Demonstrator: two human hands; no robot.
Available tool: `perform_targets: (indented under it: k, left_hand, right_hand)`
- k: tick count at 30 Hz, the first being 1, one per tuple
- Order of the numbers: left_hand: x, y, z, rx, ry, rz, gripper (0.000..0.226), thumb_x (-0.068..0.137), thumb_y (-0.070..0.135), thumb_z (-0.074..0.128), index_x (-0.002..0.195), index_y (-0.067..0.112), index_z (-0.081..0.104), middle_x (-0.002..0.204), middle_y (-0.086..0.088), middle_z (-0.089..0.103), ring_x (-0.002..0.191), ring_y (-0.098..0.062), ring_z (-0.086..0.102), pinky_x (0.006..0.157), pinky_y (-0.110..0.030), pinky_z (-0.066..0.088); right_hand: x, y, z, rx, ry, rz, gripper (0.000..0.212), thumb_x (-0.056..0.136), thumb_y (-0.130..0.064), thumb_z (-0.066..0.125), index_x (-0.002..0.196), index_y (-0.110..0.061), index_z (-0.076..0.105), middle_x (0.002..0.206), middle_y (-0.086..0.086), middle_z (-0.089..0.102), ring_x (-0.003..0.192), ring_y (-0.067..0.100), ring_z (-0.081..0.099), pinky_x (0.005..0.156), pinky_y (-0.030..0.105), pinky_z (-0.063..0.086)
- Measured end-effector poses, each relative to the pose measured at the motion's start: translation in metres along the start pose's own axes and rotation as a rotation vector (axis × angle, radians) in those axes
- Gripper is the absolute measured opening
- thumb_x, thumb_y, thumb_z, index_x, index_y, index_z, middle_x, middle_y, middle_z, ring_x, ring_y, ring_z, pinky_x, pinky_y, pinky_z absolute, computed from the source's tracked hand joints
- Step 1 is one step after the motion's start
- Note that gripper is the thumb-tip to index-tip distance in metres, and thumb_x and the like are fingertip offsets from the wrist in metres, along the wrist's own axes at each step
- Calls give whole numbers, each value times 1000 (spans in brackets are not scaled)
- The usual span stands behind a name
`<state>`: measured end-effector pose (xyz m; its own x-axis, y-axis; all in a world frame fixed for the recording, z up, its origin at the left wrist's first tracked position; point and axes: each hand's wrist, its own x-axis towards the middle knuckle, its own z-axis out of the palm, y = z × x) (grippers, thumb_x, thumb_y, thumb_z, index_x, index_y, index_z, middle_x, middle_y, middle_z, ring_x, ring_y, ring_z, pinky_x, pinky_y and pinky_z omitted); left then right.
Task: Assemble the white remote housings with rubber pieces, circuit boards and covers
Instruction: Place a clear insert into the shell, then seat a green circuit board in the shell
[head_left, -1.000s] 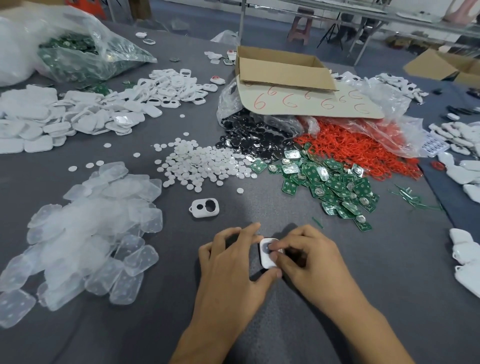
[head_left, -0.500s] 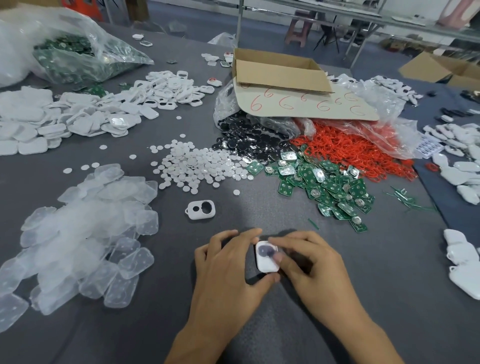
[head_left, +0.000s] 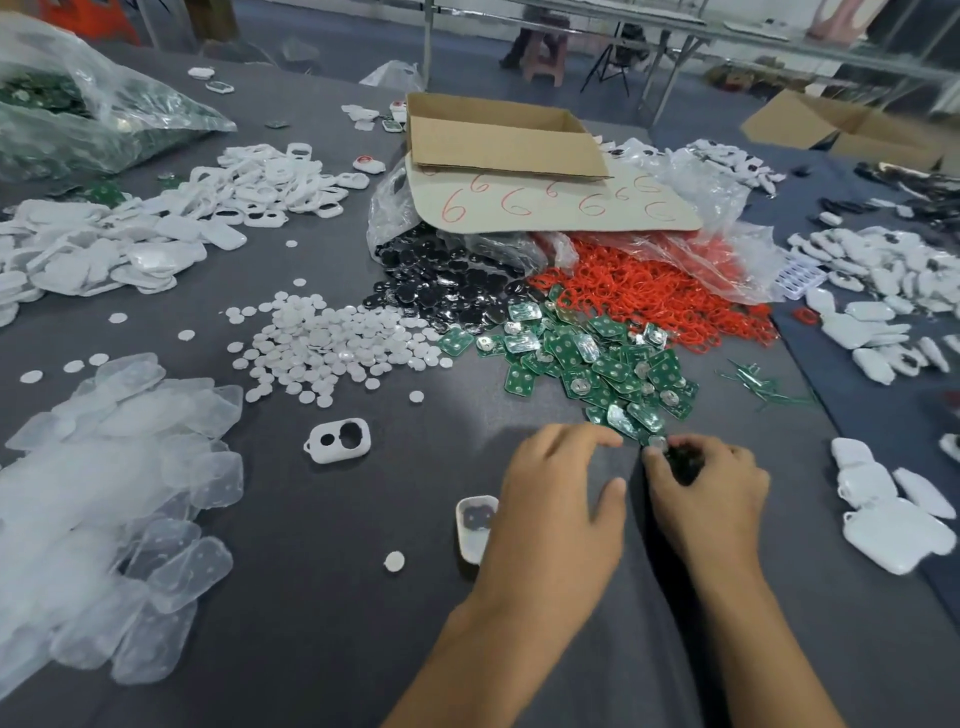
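Observation:
A white remote housing (head_left: 474, 526) with a dark rubber piece inside lies on the grey table, its right edge hidden by my left hand (head_left: 558, 512). That hand rests loosely over the table with relaxed fingers and holds nothing. Just right of it, my right hand (head_left: 698, 491) has its fingers curled at the near edge of the green circuit board pile (head_left: 587, 358), pinching one circuit board (head_left: 657, 443). An empty white housing (head_left: 338, 440) with two holes lies further left.
Translucent rubber pads (head_left: 104, 493) are heaped at the left, with white discs (head_left: 332, 343), black pieces (head_left: 447, 291) and red rings (head_left: 649, 291) further back. White covers (head_left: 883, 519) lie at the right. A cardboard box (head_left: 498, 140) stands behind. One loose disc (head_left: 394, 561) lies near the housing.
Both hands have let go of the housing, which now lies on the table, and moved right and forward to the board pile. My right hand has closed on a board.

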<state>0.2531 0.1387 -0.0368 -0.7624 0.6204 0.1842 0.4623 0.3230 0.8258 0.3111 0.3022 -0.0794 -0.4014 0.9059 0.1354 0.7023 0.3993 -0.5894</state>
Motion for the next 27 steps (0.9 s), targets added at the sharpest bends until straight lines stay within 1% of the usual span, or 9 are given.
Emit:
perform_targets:
  k: [4,6,8,13,17,19,22,24,27]
  left_hand:
    - [7,2,10,-204,0,-87,28,93,15,68,117,29,66,108,15,60,98,3,59,91,-23,50]
    - [6,0,8,-290,2,-147,27,93,16,69,117,28,67,109,13,66,96,4,63,85,-13,50]
    - [2,-4,1,-348,-8,-190,25,93,20,72,115,30,70,106,14,71,95,8,66,81,-4,46]
    - [-19,-15,-26,-521,8,-209,19,92,6,72,102,21,77,89,9,79,88,-6,74,87,-22,57]
    - [-42,-20,-45,-605,56,-252,26,89,5,75,103,26,74,85,3,77,82,-8,73,77,-18,54]
    - [-55,-22,-49,-618,42,-274,35,86,2,76,101,33,73,81,0,76,78,-9,71,74,-17,53]
    - [-79,-32,-46,-509,49,-276,38,81,3,81,96,36,70,81,5,76,77,-9,72,72,-12,51]
    - [-88,-44,-45,-255,165,-263,39,74,13,88,96,36,66,86,15,73,82,-8,67,73,-9,45]
    - [-85,-57,-45,111,305,-182,52,64,30,93,105,31,60,99,18,63,92,-10,54,85,-22,43]
  right_hand:
    - [-16,6,-13,297,-69,-19,23,87,-20,74,97,-28,56,92,-10,66,93,23,63,77,35,45]
    - [-28,3,-24,513,-161,-25,22,87,-12,75,95,-27,61,88,-2,73,84,18,68,76,35,53]
    - [-43,-5,-34,737,-300,-34,21,87,-6,73,97,-24,68,87,4,75,78,14,68,74,27,56]
    - [-73,-28,-45,972,-476,-31,31,82,2,70,99,-23,77,88,4,75,75,11,69,71,16,55]
    - [-89,-41,-40,1150,-544,87,31,72,-9,74,102,-13,76,90,12,74,80,15,69,75,19,56]
    - [-97,-47,-37,1116,-604,104,28,70,-15,75,98,-13,77,87,12,74,79,16,68,75,18,56]
    - [-106,-49,-35,965,-674,24,19,74,-17,75,93,-16,78,73,8,70,66,15,60,66,19,53]
    - [-103,-48,-34,914,-637,1,14,78,-11,76,91,-16,79,70,6,69,62,13,58,63,18,50]
    - [-89,-49,-30,740,-542,-65,22,83,2,75,82,-20,81,68,-1,71,61,6,59,63,15,50]
